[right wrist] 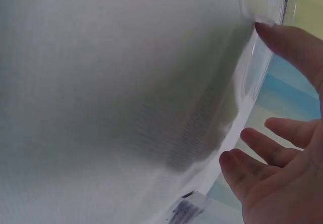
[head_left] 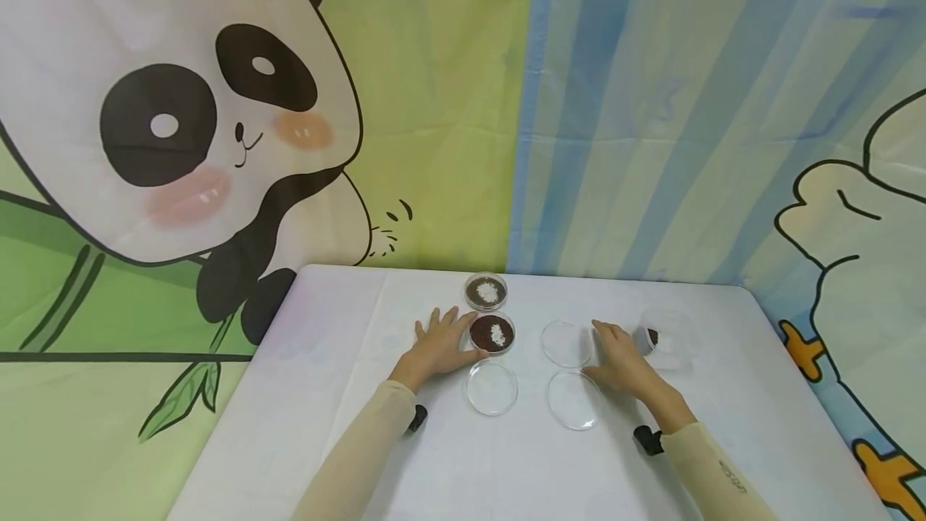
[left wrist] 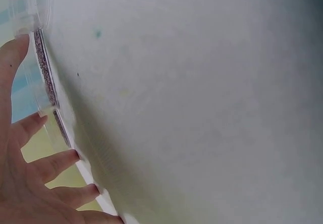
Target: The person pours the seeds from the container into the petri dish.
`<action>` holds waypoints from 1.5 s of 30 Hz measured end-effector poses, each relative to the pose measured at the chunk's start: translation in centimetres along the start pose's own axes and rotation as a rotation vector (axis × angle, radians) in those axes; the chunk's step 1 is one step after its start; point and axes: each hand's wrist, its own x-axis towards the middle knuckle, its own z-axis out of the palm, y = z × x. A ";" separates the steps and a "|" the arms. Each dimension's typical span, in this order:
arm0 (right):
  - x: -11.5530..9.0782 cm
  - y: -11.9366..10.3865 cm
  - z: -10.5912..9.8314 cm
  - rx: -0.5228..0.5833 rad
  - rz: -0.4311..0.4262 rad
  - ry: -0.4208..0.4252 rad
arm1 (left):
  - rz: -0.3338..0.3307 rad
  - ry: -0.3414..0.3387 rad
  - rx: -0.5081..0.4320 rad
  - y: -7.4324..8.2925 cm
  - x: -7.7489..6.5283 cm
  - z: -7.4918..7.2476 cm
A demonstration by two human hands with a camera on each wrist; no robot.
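Note:
My left hand (head_left: 438,350) is at the left of a petri dish (head_left: 481,339) of dark brown granules with a white powdery patch. Its thumb and index finger hold opposite edges of this dish, the other fingers spread. Directly behind stands a similar dish (head_left: 473,293), also with white on brown. In front lies a clear round dish or lid (head_left: 492,389). My right hand (head_left: 625,364) rests beside two more clear round pieces, a far one (head_left: 564,343) and a near one (head_left: 574,401). Its thumb (right wrist: 282,40) is close to their rims; nothing shows in its grasp.
Right of my right hand, a small white cup (head_left: 643,340) with dark contents lies tipped by a clear container (head_left: 676,352). The table (head_left: 463,473) has a white cover. A printed cloth backdrop (head_left: 448,103) hangs behind its far edge.

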 end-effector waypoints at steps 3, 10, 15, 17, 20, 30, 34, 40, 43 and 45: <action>0.2 0.3 0.3 0.024 -0.030 -0.012 | -0.003 0.003 0.008 0.0 0.0 0.0; 1.1 0.3 0.9 0.036 -0.051 -0.043 | -0.006 0.006 0.008 0.0 -0.1 -0.1; 1.9 0.0 1.1 0.014 -0.036 -0.055 | -0.004 0.006 0.012 0.1 0.0 0.0; 2.1 -0.3 1.3 0.013 -0.033 -0.054 | -0.006 0.001 0.020 0.1 0.1 0.0; 2.5 -0.8 1.4 0.029 -0.038 -0.042 | -0.009 -0.001 0.027 0.1 0.1 0.1; 4.1 -3.0 1.7 -0.008 -0.094 -0.010 | -0.008 0.002 0.012 0.2 -0.1 -0.2; 4.3 -3.7 1.4 -0.031 -0.125 -0.006 | -0.006 0.005 0.015 0.2 0.0 -0.1; 4.4 -4.5 1.1 -0.024 -0.147 -0.004 | -0.007 -0.001 0.006 0.2 0.1 0.0; 4.5 -4.6 1.2 0.001 -0.160 0.001 | -0.009 0.000 0.007 0.1 0.1 0.1; 4.6 -4.7 1.2 0.022 -0.177 0.013 | -0.009 0.002 0.008 0.1 0.1 0.1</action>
